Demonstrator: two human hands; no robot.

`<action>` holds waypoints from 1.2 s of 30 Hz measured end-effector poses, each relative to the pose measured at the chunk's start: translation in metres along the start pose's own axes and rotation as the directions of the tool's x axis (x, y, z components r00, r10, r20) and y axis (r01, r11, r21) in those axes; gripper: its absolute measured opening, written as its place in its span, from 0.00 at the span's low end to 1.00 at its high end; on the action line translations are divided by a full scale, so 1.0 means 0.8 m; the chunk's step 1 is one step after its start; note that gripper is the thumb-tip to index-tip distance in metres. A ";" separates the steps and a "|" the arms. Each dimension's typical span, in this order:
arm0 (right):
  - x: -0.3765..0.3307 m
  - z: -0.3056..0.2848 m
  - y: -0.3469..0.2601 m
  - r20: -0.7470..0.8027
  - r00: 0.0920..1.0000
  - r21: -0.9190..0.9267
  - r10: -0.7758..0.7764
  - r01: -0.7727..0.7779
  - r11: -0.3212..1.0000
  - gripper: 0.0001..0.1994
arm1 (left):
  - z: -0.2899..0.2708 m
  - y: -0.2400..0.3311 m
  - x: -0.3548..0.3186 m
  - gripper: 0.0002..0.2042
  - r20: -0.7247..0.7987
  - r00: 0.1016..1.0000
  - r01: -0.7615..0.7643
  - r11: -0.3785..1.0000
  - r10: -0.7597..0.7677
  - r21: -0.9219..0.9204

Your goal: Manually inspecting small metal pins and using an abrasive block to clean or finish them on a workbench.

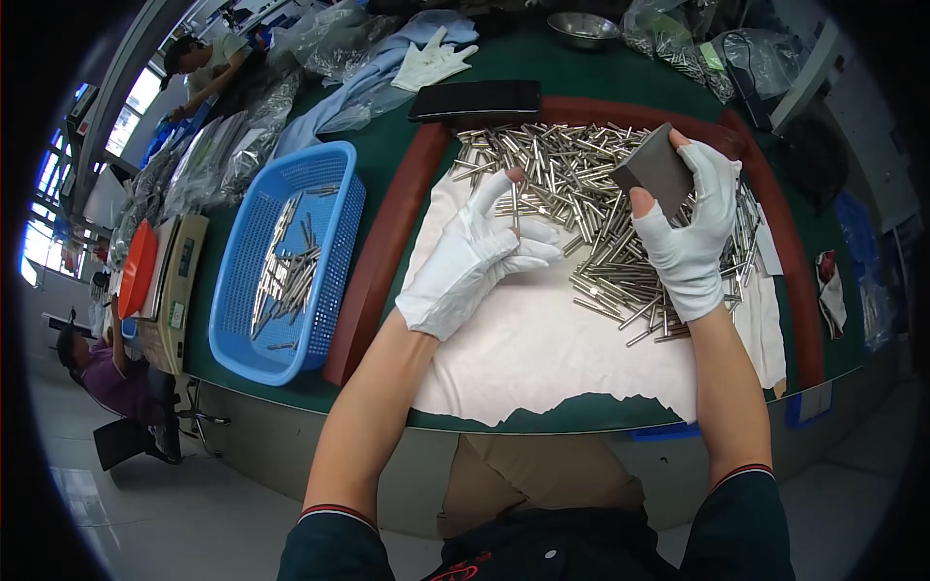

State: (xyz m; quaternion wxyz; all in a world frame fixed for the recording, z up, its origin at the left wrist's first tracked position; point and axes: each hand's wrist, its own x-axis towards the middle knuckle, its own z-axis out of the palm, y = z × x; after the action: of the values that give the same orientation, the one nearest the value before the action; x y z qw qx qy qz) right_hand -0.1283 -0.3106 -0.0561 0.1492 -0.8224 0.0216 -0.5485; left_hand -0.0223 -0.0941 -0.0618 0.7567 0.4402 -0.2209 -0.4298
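Far side of the green counter: a flat black device, a white glove, a metal bowl. Left: a beige scale, an orange-red dish, a seated person.

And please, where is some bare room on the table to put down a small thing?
Widest is the front of the white cloth, between the metal rods and the near edge of the green table. A smaller patch lies between the metal bowl and the brown frame's far bar. Around the right hand, rods crowd the cloth.
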 end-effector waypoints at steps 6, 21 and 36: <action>-0.010 0.010 -0.023 0.102 0.987 0.182 0.122 -0.139 0.973 0.28 | 0.015 0.004 -0.005 0.34 -0.068 0.997 -0.028 0.977 0.043 0.210; -0.017 0.011 -0.053 0.435 0.862 0.396 0.263 -0.445 0.804 0.27 | 0.033 -0.013 -0.009 0.28 -0.056 0.994 -0.067 0.911 0.098 0.406; -0.015 0.007 -0.056 0.449 0.876 0.292 0.176 -0.331 0.897 0.28 | 0.017 -0.036 -0.011 0.31 0.152 0.898 -0.390 0.588 0.413 0.709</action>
State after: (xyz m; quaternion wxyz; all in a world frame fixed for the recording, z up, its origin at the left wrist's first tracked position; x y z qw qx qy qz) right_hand -0.1336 -0.2640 -0.0569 0.3703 -0.8674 -0.0018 -0.3324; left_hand -0.0502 -0.1000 -0.0789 0.6006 0.6469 -0.4545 -0.1189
